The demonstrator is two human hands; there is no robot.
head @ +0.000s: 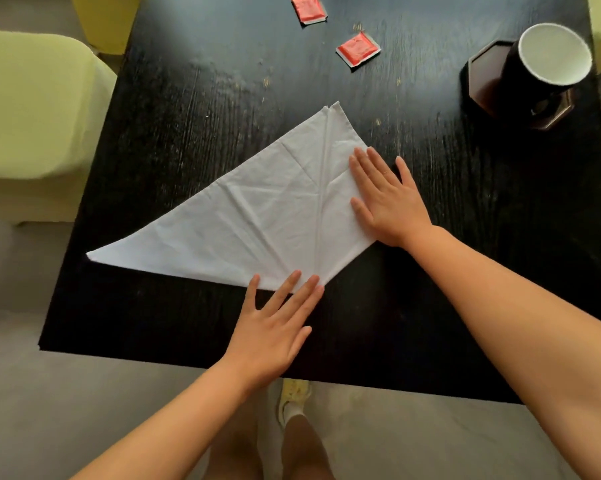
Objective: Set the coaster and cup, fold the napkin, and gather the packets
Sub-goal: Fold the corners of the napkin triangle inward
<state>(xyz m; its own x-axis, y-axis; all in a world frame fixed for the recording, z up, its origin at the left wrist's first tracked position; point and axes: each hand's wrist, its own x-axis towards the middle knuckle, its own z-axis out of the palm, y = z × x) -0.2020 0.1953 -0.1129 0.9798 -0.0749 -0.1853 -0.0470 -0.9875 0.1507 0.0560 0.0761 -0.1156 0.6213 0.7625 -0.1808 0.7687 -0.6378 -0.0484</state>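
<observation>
Napkin [257, 216], soft, light cloth that creases easily, lies half-folded under the flat, released left hand [275, 327] and right hand [385, 199]; lift it by its corners.

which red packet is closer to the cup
The lower red packet, lying closer to the napkin, is nearer the cup; the other packet sits at the table's far edge.

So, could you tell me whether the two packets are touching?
Apart. The head view shows bare table between the far packet and the near packet.
</observation>
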